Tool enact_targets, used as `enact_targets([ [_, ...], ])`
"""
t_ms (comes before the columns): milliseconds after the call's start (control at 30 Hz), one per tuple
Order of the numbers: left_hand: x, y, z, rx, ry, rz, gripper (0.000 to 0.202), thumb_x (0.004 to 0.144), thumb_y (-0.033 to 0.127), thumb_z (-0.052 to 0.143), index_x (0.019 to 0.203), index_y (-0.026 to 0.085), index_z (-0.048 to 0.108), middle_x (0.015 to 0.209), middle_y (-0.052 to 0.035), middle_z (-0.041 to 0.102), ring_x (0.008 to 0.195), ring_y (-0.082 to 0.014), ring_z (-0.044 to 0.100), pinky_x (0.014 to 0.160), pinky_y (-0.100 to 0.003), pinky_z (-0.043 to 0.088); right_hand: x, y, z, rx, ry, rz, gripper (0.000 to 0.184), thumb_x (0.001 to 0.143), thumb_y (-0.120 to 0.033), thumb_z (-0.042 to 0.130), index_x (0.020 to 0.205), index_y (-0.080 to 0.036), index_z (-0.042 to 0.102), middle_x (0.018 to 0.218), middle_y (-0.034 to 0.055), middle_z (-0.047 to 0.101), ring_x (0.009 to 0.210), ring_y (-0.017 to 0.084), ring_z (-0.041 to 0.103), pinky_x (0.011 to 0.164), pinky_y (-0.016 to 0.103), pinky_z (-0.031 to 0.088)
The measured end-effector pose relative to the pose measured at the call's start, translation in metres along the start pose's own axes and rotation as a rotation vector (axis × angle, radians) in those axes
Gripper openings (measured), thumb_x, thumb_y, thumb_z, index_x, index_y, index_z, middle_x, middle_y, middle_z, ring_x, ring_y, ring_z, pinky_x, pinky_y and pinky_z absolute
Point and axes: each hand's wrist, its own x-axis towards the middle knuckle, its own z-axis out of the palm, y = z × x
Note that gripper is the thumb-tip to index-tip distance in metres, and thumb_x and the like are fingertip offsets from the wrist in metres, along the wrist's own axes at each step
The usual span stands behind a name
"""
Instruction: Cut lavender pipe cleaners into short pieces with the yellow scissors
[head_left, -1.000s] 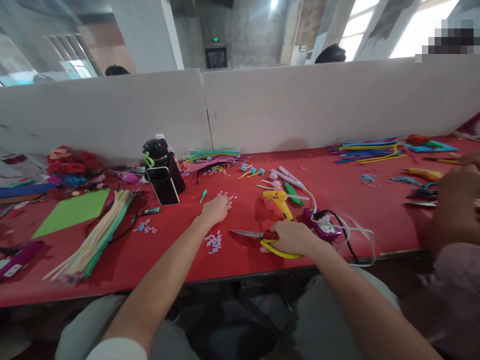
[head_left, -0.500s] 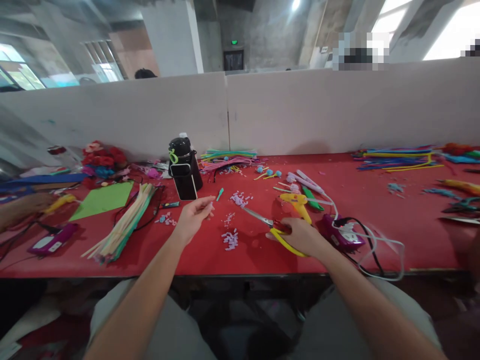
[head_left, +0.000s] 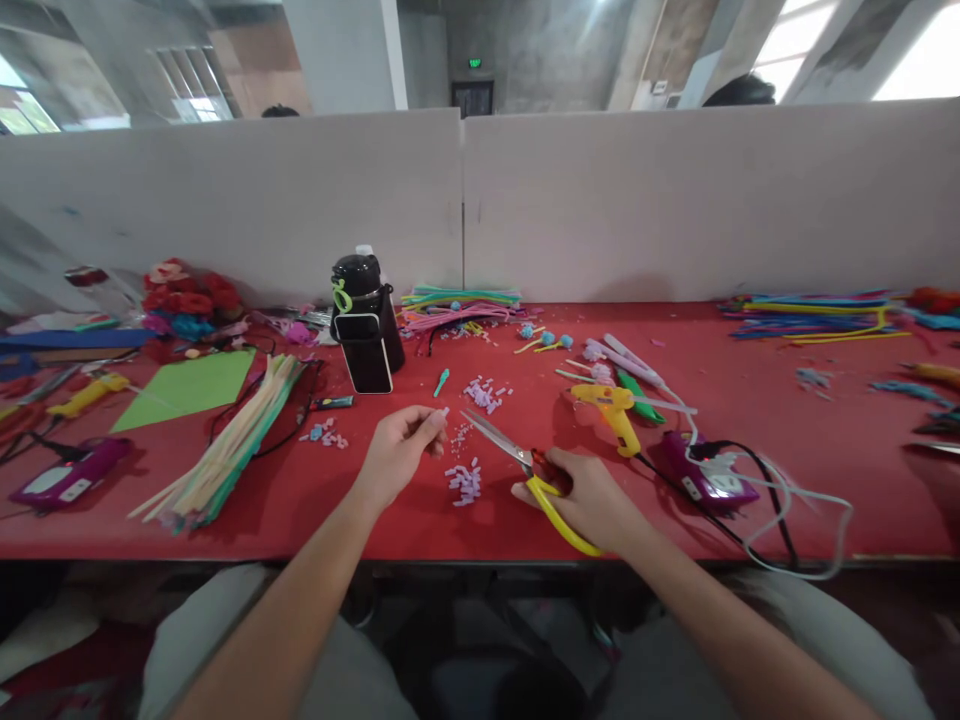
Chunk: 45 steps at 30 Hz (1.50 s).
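My right hand (head_left: 589, 496) grips the yellow-handled scissors (head_left: 517, 460), whose blades point up and left toward my other hand. My left hand (head_left: 401, 447) is raised a little above the red table (head_left: 525, 520), its fingertips pinched on a tiny pale purple piece (head_left: 444, 412). Small heaps of cut purple bits (head_left: 466, 482) lie on the table between and just beyond the two hands.
A black bottle (head_left: 365, 322) with a phone leaning on it stands behind my left hand. A yellow glue gun (head_left: 611, 408), a purple power strip (head_left: 709, 478) with cables, bundles of pipe cleaners (head_left: 454, 305), green paper (head_left: 187, 387) and a white partition (head_left: 600, 200) surround the spot.
My left hand lifted from the purple bits with a small piece pinched. My right hand picked the scissors up off the table and swung their blades toward the left hand.
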Motion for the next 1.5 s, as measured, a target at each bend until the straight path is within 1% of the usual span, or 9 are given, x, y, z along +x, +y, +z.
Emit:
enact_targets([
  [133, -0.001, 0.0, 0.002, 0.004, -0.029, 0.015, 0.031, 0.086, 0.045, 0.065, 0.08, 0.014, 0.066, 0.07, -0.002, 0.067, 0.061, -0.0111, 0.061, 0.064, -0.025, 0.051, -0.001, -0.002, 0.003, 0.028, -0.009, -0.012, 0.055, 0.074, -0.071, 0.061, 0.061, -0.023, 0.038, 0.055, -0.0042, 0.044, 0.054, 0.01, 0.034, 0.05, 0.024, 0.026],
  [500, -0.002, 0.004, 0.002, 0.069, -0.08, 0.031, 0.025, 0.09, 0.039, 0.063, 0.084, 0.015, 0.068, 0.066, -0.0007, 0.066, 0.062, -0.0119, 0.063, 0.066, -0.025, 0.052, 0.0, -0.002, 0.007, -0.01, -0.006, -0.004, 0.059, 0.072, -0.074, 0.06, 0.059, -0.022, 0.037, 0.053, -0.0051, 0.04, 0.055, 0.009, 0.029, 0.05, 0.024, 0.023],
  [800, -0.004, 0.005, 0.003, 0.099, -0.099, 0.014, 0.021, 0.091, 0.035, 0.062, 0.086, 0.015, 0.067, 0.065, 0.0003, 0.065, 0.062, -0.011, 0.063, 0.065, -0.024, 0.051, 0.0, -0.001, 0.007, -0.097, -0.03, -0.019, 0.062, 0.077, -0.08, 0.05, 0.06, -0.022, 0.035, 0.053, -0.0049, 0.04, 0.054, 0.009, 0.027, 0.05, 0.024, 0.023],
  [933, -0.004, 0.006, 0.003, 0.099, -0.11, 0.011, 0.019, 0.09, 0.033, 0.062, 0.086, 0.016, 0.068, 0.066, 0.0004, 0.065, 0.061, -0.0106, 0.062, 0.064, -0.023, 0.051, -0.003, -0.005, 0.004, -0.189, -0.037, -0.019, 0.061, 0.081, -0.077, 0.047, 0.06, -0.022, 0.036, 0.054, -0.0024, 0.045, 0.052, 0.01, 0.032, 0.052, 0.025, 0.023],
  [1033, -0.003, 0.006, 0.004, 0.094, -0.117, 0.004, 0.018, 0.089, 0.032, 0.064, 0.085, 0.015, 0.068, 0.065, 0.0001, 0.065, 0.061, -0.0111, 0.063, 0.063, -0.024, 0.051, -0.003, -0.007, 0.004, -0.285, -0.027, -0.004, 0.056, 0.085, -0.071, 0.048, 0.06, -0.021, 0.043, 0.056, 0.0022, 0.052, 0.053, 0.013, 0.042, 0.054, 0.027, 0.021],
  [1133, -0.002, 0.004, 0.005, 0.075, -0.108, 0.004, 0.022, 0.089, 0.037, 0.064, 0.086, 0.015, 0.068, 0.068, -0.0014, 0.066, 0.062, -0.0119, 0.064, 0.065, -0.025, 0.053, -0.001, -0.006, 0.006, -0.351, -0.031, 0.004, 0.052, 0.089, -0.065, 0.048, 0.062, -0.021, 0.051, 0.059, 0.007, 0.058, 0.057, 0.018, 0.053, 0.055, 0.029, 0.02],
  [1233, 0.0, 0.002, 0.007, 0.038, -0.077, 0.015, 0.028, 0.09, 0.043, 0.06, 0.087, 0.015, 0.066, 0.077, -0.0035, 0.068, 0.064, -0.0126, 0.064, 0.068, -0.028, 0.055, 0.003, -0.003, 0.008, -0.371, -0.045, 0.005, 0.049, 0.091, -0.061, 0.049, 0.065, -0.02, 0.057, 0.061, 0.0089, 0.062, 0.061, 0.02, 0.06, 0.055, 0.029, 0.022],
  [1300, 0.001, 0.0, 0.009, 0.02, -0.066, 0.019, 0.03, 0.09, 0.045, 0.06, 0.086, 0.015, 0.065, 0.078, -0.0039, 0.068, 0.066, -0.0128, 0.064, 0.068, -0.028, 0.055, 0.004, -0.001, 0.009, -0.371, -0.05, 0.004, 0.048, 0.092, -0.06, 0.049, 0.068, -0.02, 0.06, 0.062, 0.0087, 0.062, 0.063, 0.02, 0.062, 0.055, 0.028, 0.023],
  [1500, 0.002, -0.001, 0.018, -0.007, -0.043, 0.031, 0.029, 0.088, 0.044, 0.062, 0.082, 0.016, 0.062, 0.07, -0.0008, 0.062, 0.062, -0.011, 0.058, 0.064, -0.025, 0.05, 0.005, 0.0, 0.012, -0.344, -0.047, -0.008, 0.045, 0.094, -0.056, 0.048, 0.071, -0.02, 0.063, 0.061, 0.0068, 0.062, 0.063, 0.018, 0.062, 0.055, 0.027, 0.026],
])
